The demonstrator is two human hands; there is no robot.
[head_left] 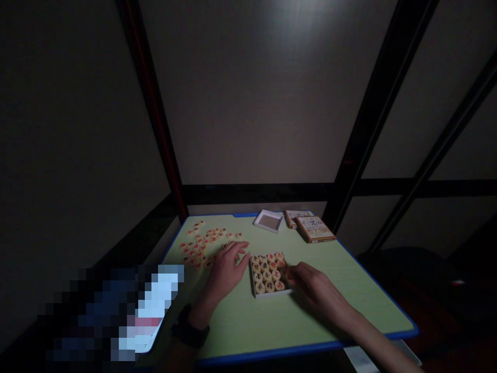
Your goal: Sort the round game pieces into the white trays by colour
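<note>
A shallow white box (267,295) lies on the green table, filled with rows of round wooden Chinese chess pieces (266,276) bearing red and black characters. My right hand (308,277) is at the box's right side, its fingers pinched together over the right-hand column. What is between those fingertips, if anything, is hidden. To the left of the box hovers my left hand (229,267), thumb apart from the outstretched fingers and nothing visible in it. Beyond and left of it, loose Chinese chess pieces (198,246) lie scattered, some partly covered by the hand.
An open white box part (268,221) lies at the table's far side. Two printed cardboard boxes (315,229) overlap at the far right. The table (349,290) has a blue edge and stands near a wall panel (256,103). A pixelated area covers the lower left.
</note>
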